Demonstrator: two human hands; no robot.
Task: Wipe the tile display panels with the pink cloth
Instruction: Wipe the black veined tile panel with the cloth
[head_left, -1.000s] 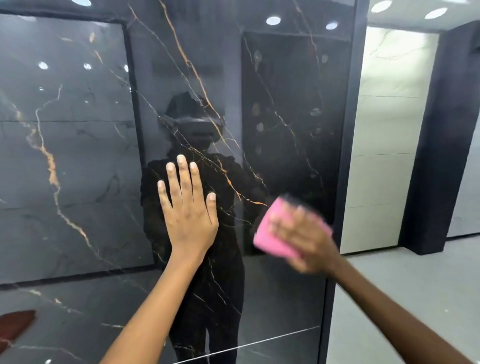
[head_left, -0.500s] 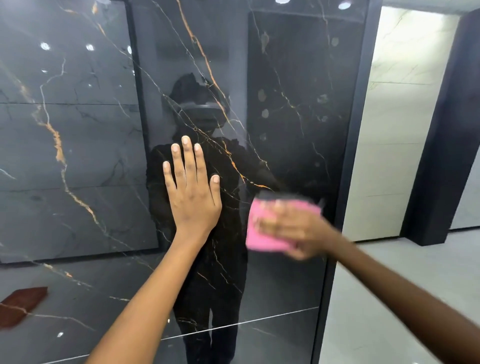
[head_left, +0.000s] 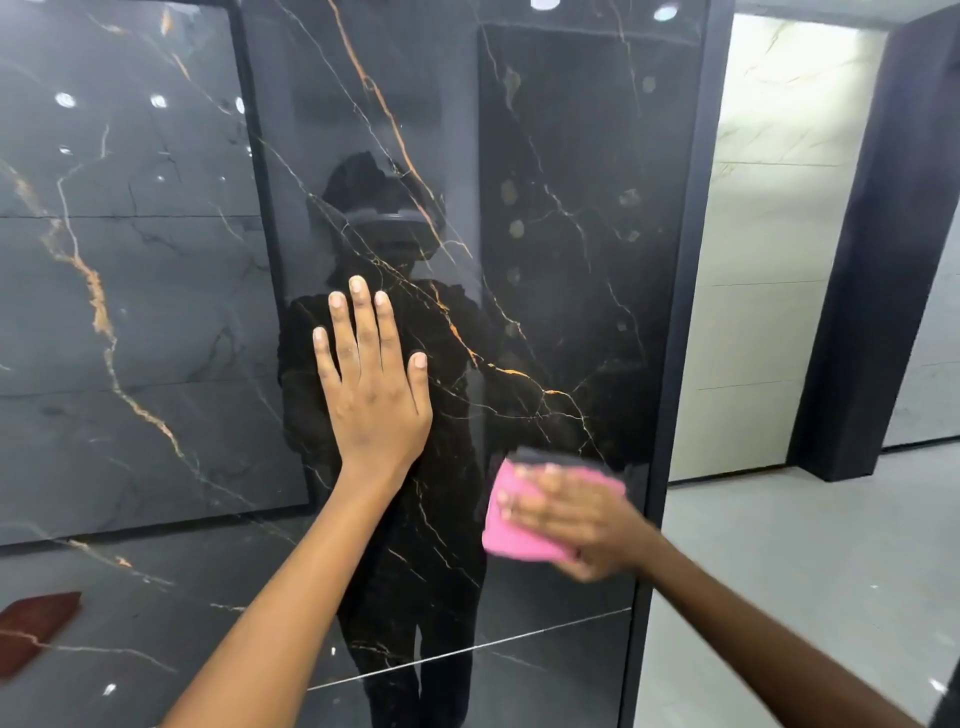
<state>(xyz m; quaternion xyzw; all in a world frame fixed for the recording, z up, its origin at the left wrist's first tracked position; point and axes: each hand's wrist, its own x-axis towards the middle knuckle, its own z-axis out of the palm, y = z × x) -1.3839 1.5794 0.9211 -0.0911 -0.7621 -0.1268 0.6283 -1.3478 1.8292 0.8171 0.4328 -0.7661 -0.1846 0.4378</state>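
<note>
A tall glossy black marble tile panel (head_left: 561, 218) with gold and white veins fills the middle of the view. My left hand (head_left: 371, 387) lies flat on it with straight, spread fingers. Lower right of that hand, my right hand (head_left: 569, 512) presses the folded pink cloth (head_left: 511, 530) against the panel close to its dark right edge frame (head_left: 675, 364). The fingers lie stretched over the cloth and are blurred by motion. The panel mirrors a person wearing a headset.
A second grey veined panel (head_left: 119, 291) stands to the left behind a dark divider. To the right lie a pale cream tile wall (head_left: 758, 249), a dark pillar (head_left: 872, 260) and grey floor (head_left: 779, 571). A reddish-brown object (head_left: 36, 629) shows at lower left.
My right hand has carried the pink cloth downward and slightly left along the panel's right side. My left hand has stayed flat in the same place on the panel.
</note>
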